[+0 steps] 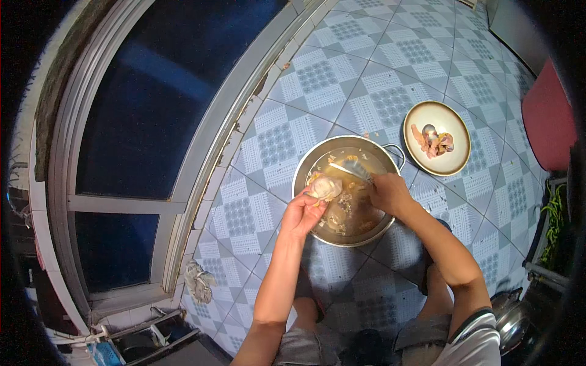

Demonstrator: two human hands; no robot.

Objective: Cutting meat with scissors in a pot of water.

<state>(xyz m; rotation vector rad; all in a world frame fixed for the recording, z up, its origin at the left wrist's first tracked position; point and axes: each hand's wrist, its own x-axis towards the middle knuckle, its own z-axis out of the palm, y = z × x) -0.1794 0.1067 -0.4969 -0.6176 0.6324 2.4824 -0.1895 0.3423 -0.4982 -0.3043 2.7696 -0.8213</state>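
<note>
My left hand (pixel 303 213) holds a pale, yellowish piece of raw meat, perhaps poultry giblet (pixel 324 187), over the left side of a round metal pot (pixel 300 160). Cloudy brownish water with loose scraps fills part of the pot, and another pale lump lies under the surface. My right hand (pixel 389 194) grips a knife (pixel 350 169) by its handle at the pot's right side, its blade pointing up and left over the water. To the upper right, a cream plate with a brown rim (pixel 414 158) bears several pieces of raw meat (pixel 432 141), pink and dark.
The pot stands on patterned floor tiles (pixel 320 96), its loop handle towards the plate. A crumpled cloth (pixel 199 281) lies by the framed glass door (pixel 132 137) at left. A red container (pixel 547 119), green vegetables (pixel 554 224) and metal cookware (pixel 510 325) are at right.
</note>
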